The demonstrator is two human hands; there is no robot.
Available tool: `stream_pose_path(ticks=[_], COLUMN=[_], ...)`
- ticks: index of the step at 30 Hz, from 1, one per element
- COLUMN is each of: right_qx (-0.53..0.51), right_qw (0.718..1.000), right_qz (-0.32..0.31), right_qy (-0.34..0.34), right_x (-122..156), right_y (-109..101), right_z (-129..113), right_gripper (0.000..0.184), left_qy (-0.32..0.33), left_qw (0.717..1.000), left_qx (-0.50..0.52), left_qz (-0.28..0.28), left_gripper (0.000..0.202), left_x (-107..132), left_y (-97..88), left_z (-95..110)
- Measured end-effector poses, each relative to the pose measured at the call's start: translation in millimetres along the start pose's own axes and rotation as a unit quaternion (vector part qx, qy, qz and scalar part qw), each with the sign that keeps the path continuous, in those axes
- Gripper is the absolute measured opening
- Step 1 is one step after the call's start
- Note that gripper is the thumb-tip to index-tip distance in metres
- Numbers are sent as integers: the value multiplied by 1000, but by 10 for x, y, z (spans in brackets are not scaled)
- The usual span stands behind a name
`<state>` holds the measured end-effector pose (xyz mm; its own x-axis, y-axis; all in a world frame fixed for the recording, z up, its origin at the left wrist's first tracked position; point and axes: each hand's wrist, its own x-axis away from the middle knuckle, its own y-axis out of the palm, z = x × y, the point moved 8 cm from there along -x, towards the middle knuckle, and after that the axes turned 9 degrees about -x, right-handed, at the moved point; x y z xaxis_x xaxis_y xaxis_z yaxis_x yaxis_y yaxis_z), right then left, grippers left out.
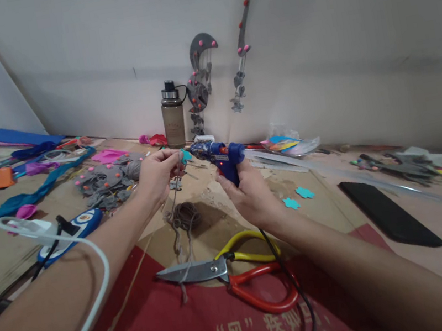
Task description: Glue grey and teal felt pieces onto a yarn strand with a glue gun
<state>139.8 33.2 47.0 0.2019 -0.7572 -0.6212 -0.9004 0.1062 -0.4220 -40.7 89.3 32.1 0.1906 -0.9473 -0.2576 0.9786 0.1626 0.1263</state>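
Pinched in the fingers of my left hand (159, 176) is a small turquoise felt flower (186, 156), with grey yarn hanging below it. My right hand (248, 194) grips the handle of a blue hot glue gun (224, 159), a clear glue stick (274, 160) jutting from its back. The gun's nozzle points left, close beside the flower; whether they touch I cannot tell. Under my hands lies a coil of grey-brown yarn (186, 216). Scissors (220, 269) with one yellow and one red handle rest nearer me. Two more turquoise flowers (298, 198) lie right of my right hand.
A dark phone (388, 214) lies at the right. Grey felt pieces with pink dots (111, 177) are heaped on the left, near a blue and white power strip (72, 234). A bottle (173, 117) stands by the wall. The gun's black cord (291, 277) crosses the scissors' handles.
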Motion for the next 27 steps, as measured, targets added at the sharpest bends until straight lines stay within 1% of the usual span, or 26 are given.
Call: stream_pose_path(ticks=[6, 13, 27], right_qx=[-5, 2, 3], right_qw=[1000, 1000, 1000], right_qz=[-7, -8, -12], right_qy=[-17, -6, -1], right_x=[7, 2, 9], right_y=[12, 18, 21], right_z=[-43, -11, -12], right_gripper=[28, 28, 28], left_qy=[0, 4, -2], left_qw=[1000, 1000, 1000], left_qx=[-3, 0, -1], left_qz=[-5, -11, -5], left_gripper=[16, 18, 21], left_x=[6, 13, -4], left_y=[18, 24, 9], left_z=[9, 24, 5])
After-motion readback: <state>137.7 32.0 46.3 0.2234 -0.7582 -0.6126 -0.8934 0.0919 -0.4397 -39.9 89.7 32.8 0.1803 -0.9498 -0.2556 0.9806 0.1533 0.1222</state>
